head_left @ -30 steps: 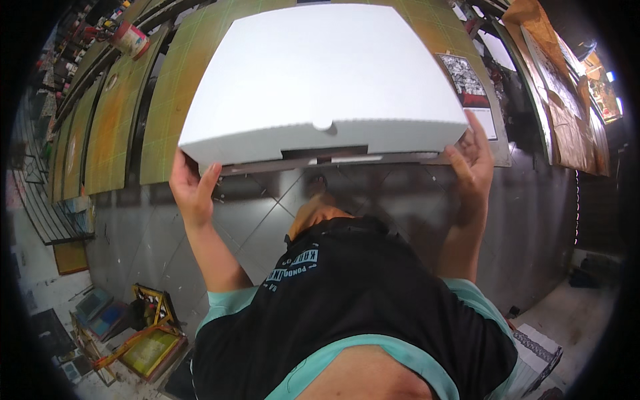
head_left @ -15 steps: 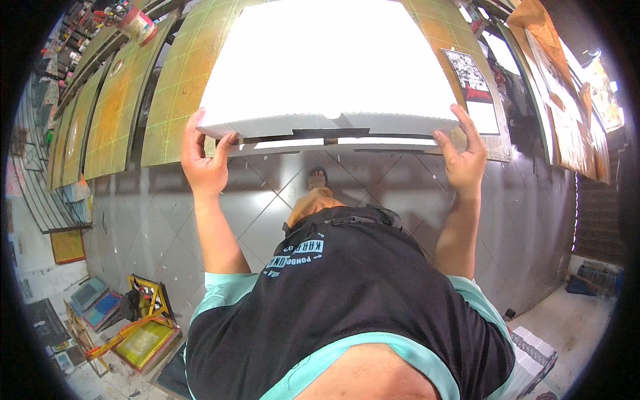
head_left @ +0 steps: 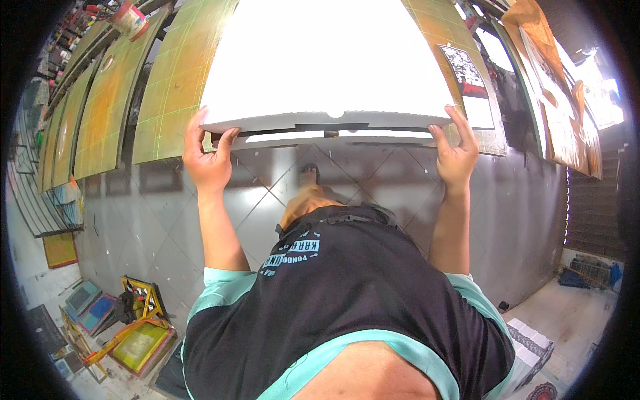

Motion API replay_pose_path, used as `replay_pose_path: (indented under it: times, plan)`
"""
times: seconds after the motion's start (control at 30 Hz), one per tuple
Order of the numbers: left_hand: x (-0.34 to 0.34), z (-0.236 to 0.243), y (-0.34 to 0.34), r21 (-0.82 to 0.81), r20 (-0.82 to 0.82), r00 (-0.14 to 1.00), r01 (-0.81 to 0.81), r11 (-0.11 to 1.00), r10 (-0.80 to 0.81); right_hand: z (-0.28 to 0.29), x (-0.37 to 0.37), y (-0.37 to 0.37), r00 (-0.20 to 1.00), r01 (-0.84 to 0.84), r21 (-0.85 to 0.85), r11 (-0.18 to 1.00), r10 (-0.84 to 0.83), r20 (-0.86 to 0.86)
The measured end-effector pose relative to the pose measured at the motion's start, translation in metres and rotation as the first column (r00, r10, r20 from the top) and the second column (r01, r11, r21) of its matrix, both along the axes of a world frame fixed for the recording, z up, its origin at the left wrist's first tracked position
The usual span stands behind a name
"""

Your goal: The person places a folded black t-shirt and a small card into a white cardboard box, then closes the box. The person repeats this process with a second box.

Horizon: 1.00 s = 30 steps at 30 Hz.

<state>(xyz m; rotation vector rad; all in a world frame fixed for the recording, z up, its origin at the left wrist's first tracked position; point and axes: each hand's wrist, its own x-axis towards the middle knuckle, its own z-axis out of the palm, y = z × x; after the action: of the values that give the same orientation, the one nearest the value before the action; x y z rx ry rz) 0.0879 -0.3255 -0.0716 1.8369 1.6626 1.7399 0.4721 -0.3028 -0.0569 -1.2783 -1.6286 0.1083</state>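
Note:
A large white flat box (head_left: 327, 63) fills the top centre, over a green-yellow gridded board (head_left: 163, 120); its front side has a small tab notch and dark slots. My left hand (head_left: 208, 157) grips the front left corner, thumb at the front and fingers at the side. My right hand (head_left: 455, 153) grips the front right corner in the same way. A black, white and red printed sheet (head_left: 465, 83) lies on the board right of the box.
More boards (head_left: 100, 127) line the left, with a paint bucket (head_left: 132, 20) above. Brown paper (head_left: 563, 113) hangs over boards at right. Coloured frames (head_left: 140, 347) and a wire rack (head_left: 33, 200) are lower left. Grey tiled floor (head_left: 393, 200) shows beneath; my sandalled foot (head_left: 309, 177) stands on it.
The box has shifted forward, upward in the picture, and away from my body; both hands have moved with it, still at its front corners. The lid looks brighter now.

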Motion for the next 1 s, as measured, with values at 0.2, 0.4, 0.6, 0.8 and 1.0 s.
replay_pose_path:
  times: [0.2, 0.4, 0.6, 0.8, 1.0]
  plan:
    - [0.001, -0.005, -0.004, 0.003, -0.063, 0.997, -0.049, 0.999, 0.049, -0.004, 0.001, -0.001, 0.999, -0.016, -0.004, 1.0, 0.016, 0.034]
    - [0.0, -0.002, -0.008, -0.013, -0.143, 0.986, -0.091, 0.996, 0.088, 0.0, 0.0, -0.003, 0.998, -0.057, -0.051, 0.997, 0.058, 0.01]
    - [0.006, -0.003, -0.011, -0.015, -0.003, 0.998, -0.07, 0.997, 0.07, -0.002, -0.007, -0.005, 0.997, -0.071, 0.026, 0.997, 0.072, -0.041]
    - [0.005, -0.013, -0.01, -0.097, 0.241, 0.969, -0.029, 0.995, 0.052, -0.011, -0.008, -0.002, 0.995, 0.011, -0.004, 1.0, -0.011, -0.101]
    - [0.006, -0.016, -0.01, -0.099, 0.264, 0.961, -0.058, 0.993, 0.082, -0.016, -0.009, -0.004, 0.982, 0.009, -0.066, 0.998, -0.021, -0.189]
